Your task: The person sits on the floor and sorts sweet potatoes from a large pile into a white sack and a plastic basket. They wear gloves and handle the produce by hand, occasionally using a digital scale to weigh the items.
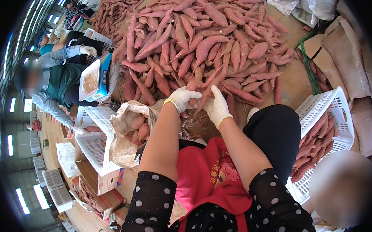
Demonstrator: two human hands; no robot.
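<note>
Both hands wear white knit gloves and meet over the near edge of a large heap of sweet potatoes [213, 16]. Between them is a clump of slender reddish sweet potatoes [207, 91] with thin, root-like ends. My left hand [179, 98] grips the clump from the left, thumb pointing right across it. From the right, my right hand [219, 109] closes on the same clump, thumb raised. Whether its pieces are joined is hard to tell. Below the hands lie loose roots and soil [190, 125].
Left of my arm stands an open woven sack [117, 147] of sweet potatoes beside a white plastic crate [92, 146]. A blue scale [105, 73] stands near a gloved co-worker [58, 82]. At my right is another crate [344, 123] with sweet potatoes, near flattened cardboard [347, 60].
</note>
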